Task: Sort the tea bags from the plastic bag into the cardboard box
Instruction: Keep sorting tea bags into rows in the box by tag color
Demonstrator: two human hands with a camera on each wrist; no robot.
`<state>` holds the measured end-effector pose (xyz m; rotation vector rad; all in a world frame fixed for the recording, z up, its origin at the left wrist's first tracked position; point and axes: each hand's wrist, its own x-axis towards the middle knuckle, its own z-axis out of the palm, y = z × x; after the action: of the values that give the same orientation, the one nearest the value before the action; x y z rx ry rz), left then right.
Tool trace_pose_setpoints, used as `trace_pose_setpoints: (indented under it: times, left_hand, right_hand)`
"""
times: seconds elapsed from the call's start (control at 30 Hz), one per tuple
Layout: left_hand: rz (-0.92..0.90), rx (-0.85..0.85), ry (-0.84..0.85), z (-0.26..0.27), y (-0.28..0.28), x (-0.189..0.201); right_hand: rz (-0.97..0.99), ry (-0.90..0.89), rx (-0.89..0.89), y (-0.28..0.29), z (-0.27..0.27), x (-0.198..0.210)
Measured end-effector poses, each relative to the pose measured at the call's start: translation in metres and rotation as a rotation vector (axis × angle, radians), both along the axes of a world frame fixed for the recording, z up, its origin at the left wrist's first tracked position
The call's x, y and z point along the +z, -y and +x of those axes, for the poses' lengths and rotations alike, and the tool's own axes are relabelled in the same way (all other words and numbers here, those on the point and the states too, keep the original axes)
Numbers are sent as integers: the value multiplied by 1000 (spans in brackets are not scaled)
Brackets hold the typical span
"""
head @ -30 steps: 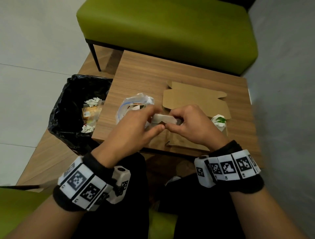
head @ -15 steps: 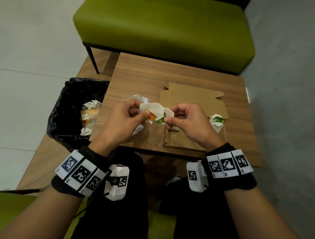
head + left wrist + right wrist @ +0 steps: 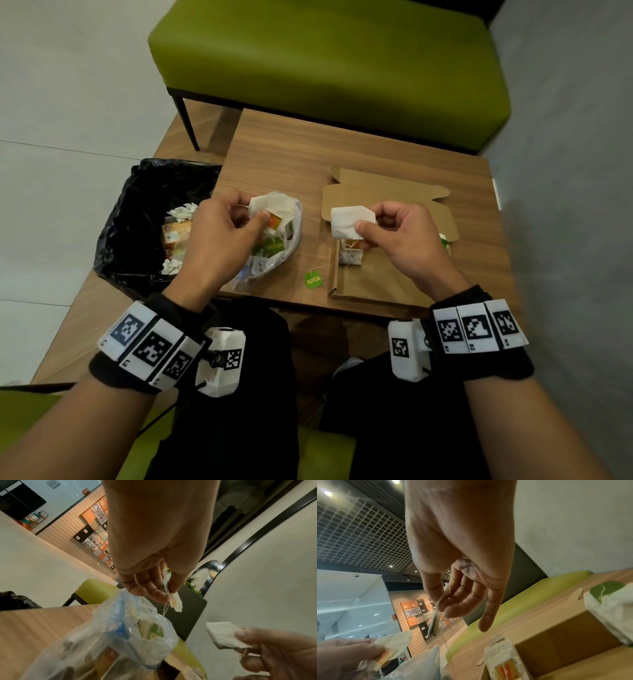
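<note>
My left hand (image 3: 262, 216) pinches a white tea bag with an orange tag (image 3: 274, 207) just above the clear plastic bag (image 3: 274, 251), which holds more tea bags. In the left wrist view that tea bag (image 3: 173, 599) hangs from finger and thumb over the bag (image 3: 135, 626). My right hand (image 3: 363, 224) pinches a second white tea bag (image 3: 347, 221) over the open cardboard box (image 3: 383, 274). One orange-tagged tea bag (image 3: 351, 256) lies in the box (image 3: 556, 641). A loose green tag (image 3: 313, 279) lies on the table between bag and box.
The small wooden table (image 3: 291, 157) carries everything. A black-lined bin (image 3: 144, 219) with paper waste stands at its left. A green bench (image 3: 329, 68) sits behind. Another tea bag with a green tag (image 3: 611, 601) lies at the box's right edge.
The hands, together on a white bundle over the table's front, have pulled apart. The left one moved over the plastic bag and the right one over the box, each holding a tea bag.
</note>
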<state>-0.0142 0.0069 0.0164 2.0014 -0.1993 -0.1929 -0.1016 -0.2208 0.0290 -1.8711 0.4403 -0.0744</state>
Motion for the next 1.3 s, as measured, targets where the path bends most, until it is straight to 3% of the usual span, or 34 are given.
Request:
trace_pose_setpoints:
  times: [0.2,0.37,0.43,0.57,0.63,0.77,0.93,1.07,1.3]
  left_hand:
    - [337,-55,185,-2,-1,2]
    - [580,-160,392,-12,3,12]
    - [512,-197,387,-20,11,20]
    - [147,-510,94,-42,33,27]
    - [70,-619,-8,-49,37,22]
    - [-63,-568,-113,-63,40,15]
    - [-339,-461,-281,-78,38,17]
    - [-302,-360,-231,-77,33,14]
    - [49,-215,61,-72,25,5]
  right_hand:
    - [-33,-5,-9,12,-11,3]
    - [-31,-58,122,10,-20,9]
    - [-72,-74,227,7,-23,12]
    - [-14,-50,321,0,-35,20]
    - [36,-1,303,-3,-44,24]
    - [174,10,250,-4,-62,23]
    - [208,-111,340,-15,-84,4]
    - [158,-109,340,-15,-102,7]
    - [245,-42,314,-30,-125,27]
